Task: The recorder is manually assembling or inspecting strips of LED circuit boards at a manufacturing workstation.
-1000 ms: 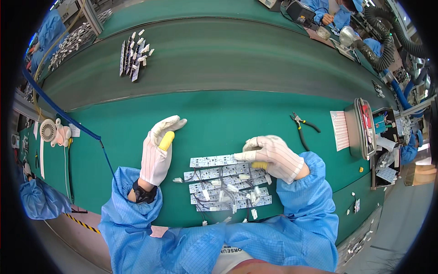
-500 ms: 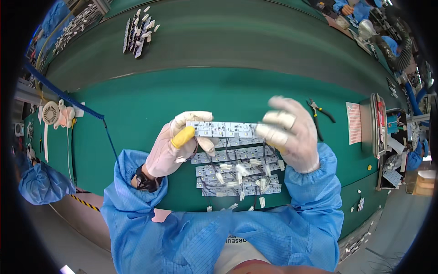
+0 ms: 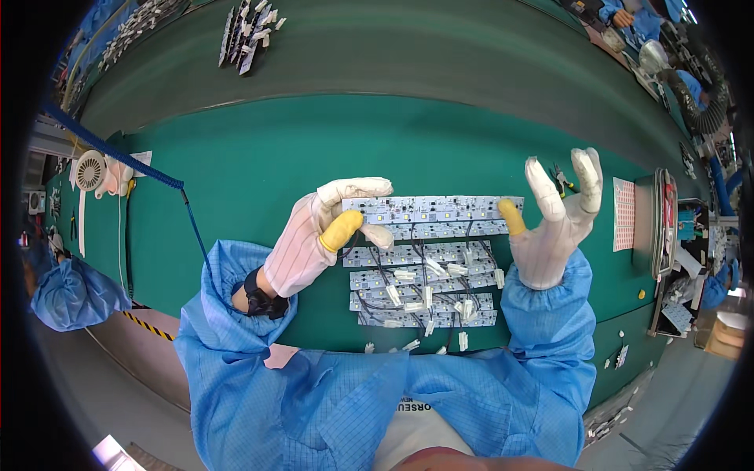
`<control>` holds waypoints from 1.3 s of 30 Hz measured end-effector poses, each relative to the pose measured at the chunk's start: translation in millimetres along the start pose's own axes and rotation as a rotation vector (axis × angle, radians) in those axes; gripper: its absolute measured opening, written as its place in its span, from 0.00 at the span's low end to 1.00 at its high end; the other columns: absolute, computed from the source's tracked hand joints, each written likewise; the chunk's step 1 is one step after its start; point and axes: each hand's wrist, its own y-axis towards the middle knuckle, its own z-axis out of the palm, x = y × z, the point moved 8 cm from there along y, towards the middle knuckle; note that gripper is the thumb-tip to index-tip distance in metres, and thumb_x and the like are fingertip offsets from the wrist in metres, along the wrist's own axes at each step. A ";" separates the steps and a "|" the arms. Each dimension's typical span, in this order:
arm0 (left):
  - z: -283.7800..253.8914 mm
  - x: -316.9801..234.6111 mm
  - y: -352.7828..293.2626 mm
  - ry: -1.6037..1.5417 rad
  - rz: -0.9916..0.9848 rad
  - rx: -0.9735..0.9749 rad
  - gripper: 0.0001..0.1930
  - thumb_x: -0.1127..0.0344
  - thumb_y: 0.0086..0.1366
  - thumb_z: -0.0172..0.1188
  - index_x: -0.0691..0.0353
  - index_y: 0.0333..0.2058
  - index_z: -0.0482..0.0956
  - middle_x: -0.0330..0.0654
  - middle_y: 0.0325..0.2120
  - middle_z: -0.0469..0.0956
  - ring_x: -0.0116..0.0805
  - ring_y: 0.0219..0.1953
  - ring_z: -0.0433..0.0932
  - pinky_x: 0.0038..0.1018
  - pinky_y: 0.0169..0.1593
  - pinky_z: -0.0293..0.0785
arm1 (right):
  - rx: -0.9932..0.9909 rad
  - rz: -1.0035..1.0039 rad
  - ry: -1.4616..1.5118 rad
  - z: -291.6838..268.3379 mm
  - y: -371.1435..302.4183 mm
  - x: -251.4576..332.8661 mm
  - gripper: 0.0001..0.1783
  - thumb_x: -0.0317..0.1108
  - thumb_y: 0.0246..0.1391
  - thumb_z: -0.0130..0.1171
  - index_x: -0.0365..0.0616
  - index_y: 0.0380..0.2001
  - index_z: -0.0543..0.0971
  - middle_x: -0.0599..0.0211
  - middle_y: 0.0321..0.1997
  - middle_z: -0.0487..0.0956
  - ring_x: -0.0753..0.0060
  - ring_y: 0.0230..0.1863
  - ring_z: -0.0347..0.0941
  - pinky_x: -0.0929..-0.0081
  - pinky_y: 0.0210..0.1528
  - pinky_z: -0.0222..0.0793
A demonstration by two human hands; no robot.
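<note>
A long white LED circuit board point(image 3: 436, 209) is held level by its left end in my left hand point(image 3: 308, 239), gloved, with a yellow cot on the thumb. At the board's right end, the yellow-tipped thumb of my gloved right hand point(image 3: 554, 231) touches or nearly touches it. The other right fingers are raised and spread. Below the held board, several similar LED boards point(image 3: 424, 279) lie in rows, with dark wires and white connectors point(image 3: 393, 295) across them. I cannot tell whether the held board rests on the row beneath.
Pliers point(image 3: 562, 182) lie beyond my right hand, partly hidden by it. At right are a label sheet point(image 3: 624, 213) and a metal bin point(image 3: 646, 228). A blue coiled cord point(image 3: 145, 167) hangs at left near a small fan point(image 3: 91, 170). More boards point(image 3: 250, 35) sit on the far dark strip.
My right hand has moved right, off the board's face, and its fingers have opened upward. The left hand, still holding the board, has shifted slightly right in view; the board's right part is now uncovered.
</note>
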 end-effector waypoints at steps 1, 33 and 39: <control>-0.5 0.6 0.1 -0.005 -0.003 -0.009 0.20 0.59 0.69 0.46 0.65 0.53 0.65 0.43 0.31 0.80 0.28 0.41 0.76 0.26 0.50 0.67 | -0.005 0.013 0.006 1.3 1.4 -0.5 0.37 0.40 0.40 0.68 0.47 0.56 0.67 0.54 0.58 0.62 0.51 0.60 0.59 0.58 0.60 0.58; -26.1 -19.8 -9.7 0.166 0.329 -0.182 0.22 0.69 0.48 0.70 0.66 0.42 0.77 0.44 0.40 0.75 0.29 0.38 0.77 0.24 0.43 0.74 | 0.443 0.966 1.485 43.1 -43.2 -35.0 0.42 0.54 0.40 0.69 0.32 0.49 0.67 0.66 0.30 0.74 0.82 0.31 0.72 0.95 0.23 0.65; -27.6 -16.1 -10.2 0.141 0.259 -0.204 0.26 0.53 0.48 0.69 0.66 0.41 0.77 0.43 0.33 0.75 0.37 0.40 0.76 0.40 0.54 0.69 | 0.400 0.917 1.462 42.2 -36.1 -30.8 0.33 0.51 0.49 0.63 0.34 0.47 0.68 0.64 0.24 0.74 0.88 0.15 0.63 0.93 0.13 0.54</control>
